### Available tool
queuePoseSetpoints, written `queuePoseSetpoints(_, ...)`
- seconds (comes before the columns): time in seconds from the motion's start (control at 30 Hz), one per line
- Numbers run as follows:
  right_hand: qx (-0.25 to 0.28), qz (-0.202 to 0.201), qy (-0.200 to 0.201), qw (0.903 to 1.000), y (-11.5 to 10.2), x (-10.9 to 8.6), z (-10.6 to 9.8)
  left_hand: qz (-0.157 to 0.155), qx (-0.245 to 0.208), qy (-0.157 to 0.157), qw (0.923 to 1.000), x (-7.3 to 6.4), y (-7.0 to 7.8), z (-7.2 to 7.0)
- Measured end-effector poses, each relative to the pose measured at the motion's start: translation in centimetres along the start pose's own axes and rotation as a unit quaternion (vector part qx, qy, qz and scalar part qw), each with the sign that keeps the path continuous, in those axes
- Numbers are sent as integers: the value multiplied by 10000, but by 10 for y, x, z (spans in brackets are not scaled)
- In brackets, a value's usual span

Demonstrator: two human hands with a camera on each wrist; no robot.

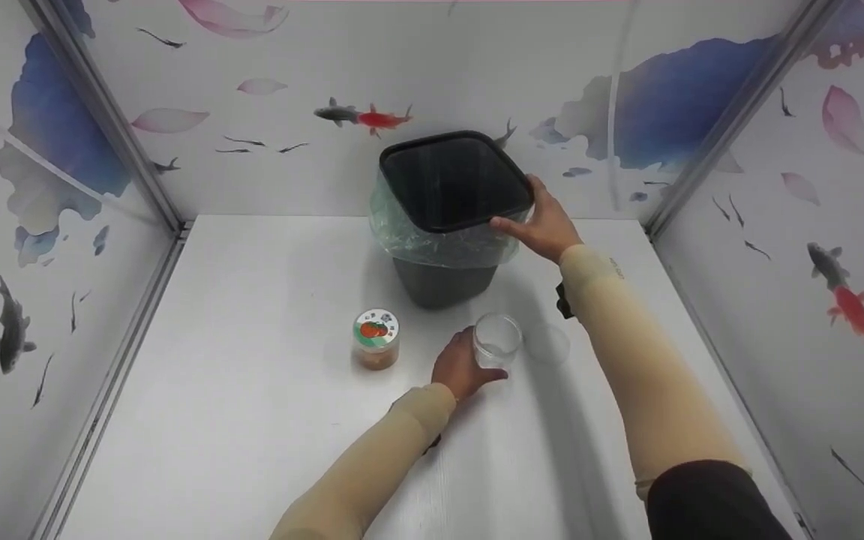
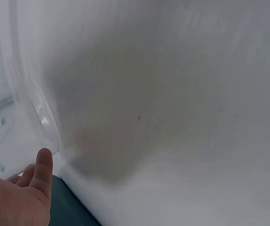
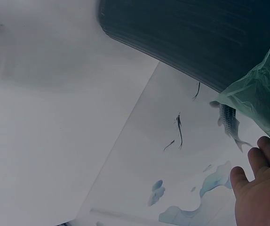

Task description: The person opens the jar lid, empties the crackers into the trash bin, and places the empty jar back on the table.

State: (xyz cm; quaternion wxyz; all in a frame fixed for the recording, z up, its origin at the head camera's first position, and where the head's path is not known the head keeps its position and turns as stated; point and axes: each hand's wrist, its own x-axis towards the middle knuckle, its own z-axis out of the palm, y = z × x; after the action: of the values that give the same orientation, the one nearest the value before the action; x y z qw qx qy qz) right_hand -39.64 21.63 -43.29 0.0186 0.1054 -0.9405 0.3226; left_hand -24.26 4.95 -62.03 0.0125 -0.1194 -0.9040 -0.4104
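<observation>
My left hand (image 1: 460, 367) holds a clear plastic jar (image 1: 498, 337) low over the white table, thumb on its near side and fingers round its left. In the left wrist view the transparent jar wall (image 2: 43, 113) shows beside the fingers. My right hand (image 1: 550, 225) grips the right corner of a dark trash can (image 1: 443, 285), with the thumb at the front of its black rim. A pale green plastic bag (image 3: 262, 92) lines the can and hangs over its outside, beside the right fingers. The can leans, mouth facing me.
Left of the hands stands a second jar (image 1: 376, 341) with a printed lid and brownish contents. A clear round disc (image 1: 550, 345), like a lid, lies right of the held jar. Printed wall panels (image 1: 252, 172) enclose the white table (image 1: 252, 300) at the back and sides.
</observation>
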Motion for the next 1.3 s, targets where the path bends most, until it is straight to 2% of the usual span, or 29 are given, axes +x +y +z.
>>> queuePoseSetpoints(0.23, 7, 15, -52, 10000, -1, -1, -1, -226, -112, -38, 9997, 0, 0, -1)
queuePoseSetpoints(0.5, -89, -46, -49, 9999, 3, 1, 0, -533, 226, -237, 9980, -1, -4, -2)
queuePoseSetpoints(0.67, 0, -33, -17, 10000, 2, 1, -1, -564, 217, -280, 9978, -4, -7, -9)
queuePoseSetpoints(0.87, -83, -21, -30, 10000, 2, 2, -1, -638, 171, -295, 9974, -12, -10, -25)
queuePoseSetpoints(1.03, -127, -60, -8, 9999, 4, 3, -1, -412, 188, -155, 9989, -25, -13, -41)
queuePoseSetpoints(1.13, -123, -81, -8, 9999, 4, 4, 0, -179, 207, 60, 9996, -35, -15, -53)
queuePoseSetpoints(1.2, -102, -64, -19, 9999, 3, 4, 0, 23, 215, 290, 9993, -42, -15, -63)
queuePoseSetpoints(1.3, -67, -14, -64, 10000, 3, 4, -2, 507, 263, 864, 9946, -51, -19, -80)
